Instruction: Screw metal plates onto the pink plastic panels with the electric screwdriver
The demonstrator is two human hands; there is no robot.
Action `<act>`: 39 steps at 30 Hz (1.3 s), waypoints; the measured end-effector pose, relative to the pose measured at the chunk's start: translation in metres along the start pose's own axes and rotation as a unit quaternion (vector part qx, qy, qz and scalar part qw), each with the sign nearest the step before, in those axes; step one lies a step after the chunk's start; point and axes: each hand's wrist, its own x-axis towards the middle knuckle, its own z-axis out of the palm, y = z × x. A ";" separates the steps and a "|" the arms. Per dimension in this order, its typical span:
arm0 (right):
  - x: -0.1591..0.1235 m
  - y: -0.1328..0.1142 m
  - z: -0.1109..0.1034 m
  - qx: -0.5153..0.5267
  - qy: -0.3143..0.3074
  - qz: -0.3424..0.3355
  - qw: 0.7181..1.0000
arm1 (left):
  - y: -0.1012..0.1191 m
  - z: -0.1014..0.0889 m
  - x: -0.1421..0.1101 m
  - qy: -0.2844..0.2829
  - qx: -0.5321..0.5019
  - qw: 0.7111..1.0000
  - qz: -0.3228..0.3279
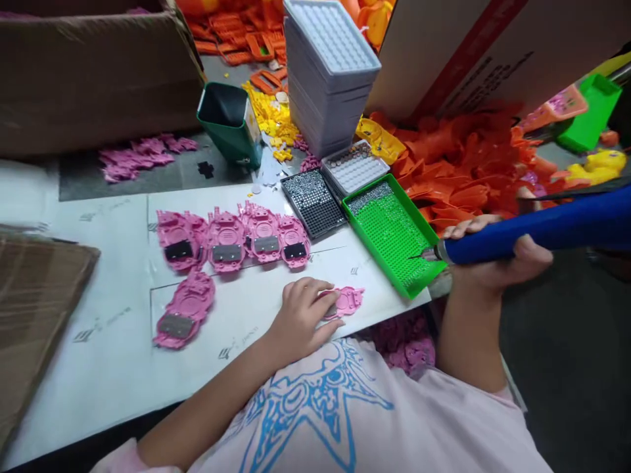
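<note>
So I was on the head view, and my right hand was wrapped round the blue driver, fingers closed. Its tip sat over the green tray, where lots of small screws were bunched at the far end. Couldn't tell if the tip touched one. The driver leaned pretty flat, so I figured standing it up would have given a cleaner meeting with a single screw and less raking through the rest.

My left hand had the pink shell on the bench near my shirt, just left of the tray, fingers on the far side, thumb on the near one, covering an end. Decent hold, I thought: light pressure, shell flat, fingertips clear of any holes. The row of shells was well out of the way, so elbow room wasn't a worry.
</note>
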 end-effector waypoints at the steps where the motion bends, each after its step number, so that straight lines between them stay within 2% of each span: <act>1: -0.009 -0.003 0.007 0.010 -0.041 -0.028 0.999 | 0.004 -0.002 0.003 0.017 -0.006 1.000 -0.002; 3: -0.028 -0.008 0.022 0.039 -0.110 -0.042 0.992 | 0.013 -0.006 0.012 0.047 -0.023 0.999 -0.008; 7: -0.060 -0.011 0.042 0.067 -0.195 0.011 0.978 | 0.024 -0.006 0.026 0.070 -0.046 0.996 -0.027; 11: -0.076 -0.006 0.048 0.098 -0.237 0.030 0.966 | 0.025 -0.002 0.026 0.069 -0.053 0.996 -0.017; 15: -0.081 -0.002 0.050 0.105 -0.260 0.040 0.959 | 0.025 0.000 0.022 0.056 -0.051 0.997 0.013; 24: -0.088 0.009 0.046 0.091 -0.267 0.035 0.959 | 0.020 0.003 0.019 0.048 -0.003 0.997 0.058; 31: -0.090 0.015 0.043 0.078 -0.254 0.032 0.964 | 0.015 0.013 0.017 0.042 -0.014 0.999 0.024; 34: -0.090 0.018 0.036 0.043 -0.246 0.041 0.968 | 0.009 0.014 0.013 0.008 -0.001 1.000 -0.014; 39: -0.090 0.027 0.025 0.008 -0.221 0.070 0.973 | 0.002 0.016 0.008 -0.085 0.026 0.994 -0.069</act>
